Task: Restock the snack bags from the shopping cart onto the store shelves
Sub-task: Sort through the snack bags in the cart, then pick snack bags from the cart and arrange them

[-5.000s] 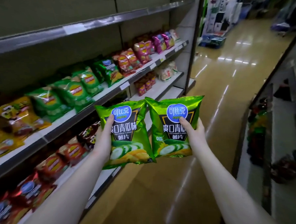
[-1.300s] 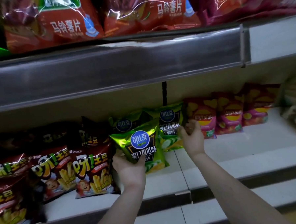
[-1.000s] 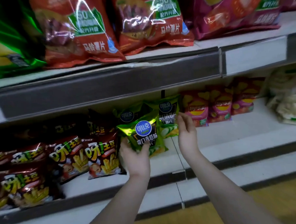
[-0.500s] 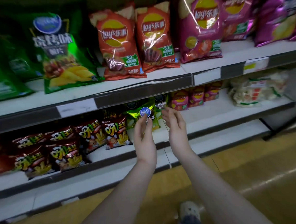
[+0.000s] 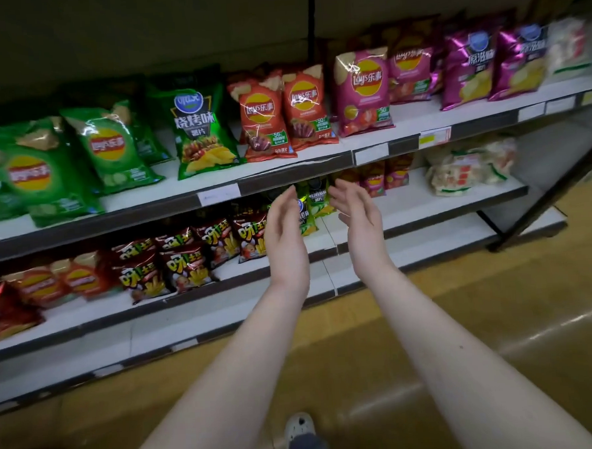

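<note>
The left hand (image 5: 285, 238) and the right hand (image 5: 359, 221) are held released and empty, fingers loosely straight and palms turned toward each other, in front of the lower shelf (image 5: 424, 207). The green snack bags (image 5: 315, 196) are seen standing on that shelf between the hands, partly hidden by the left one. They are flanked by dark red fries bags (image 5: 220, 242) on the left and small pink bags (image 5: 376, 182) on the right.
</note>
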